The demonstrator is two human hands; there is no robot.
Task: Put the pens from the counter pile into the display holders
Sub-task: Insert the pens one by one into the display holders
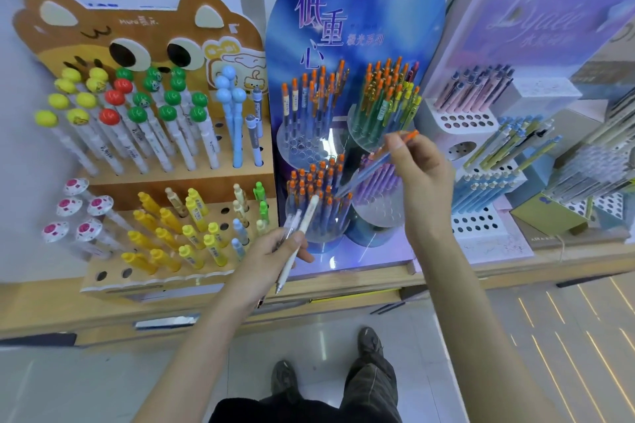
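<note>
Shop displays were lined up along a wooden counter (481, 273), with a tiled floor (309, 336) below. Straight ahead of both hands a blue oval board (357, 10) was set, fronted by four clear round holders (302, 148). The right hand (419, 165) was held up between the two holders on its own side. A blue pen with an orange cap (372, 166) was pinched between its thumb and fingertips, tilted, the cap up beside the thumb and the tip slanted down toward the left hand. That tip was held over the lower left holder (319, 220), crowded with orange-capped pens (309, 182); whether it touched them could not be told. The left hand (271, 257) was lower and nearer the body, in front of that same holder, its fingers curled round a white pen (304, 225) held tip down. A second, clear pen (290, 221) seemed to be gripped with it, though blurred. Left of the left hand a bear-shaped stand (137, 31) was filled with ball-topped pens (137, 113). Right of the right hand pastel racks (481, 182) were stocked.
</note>
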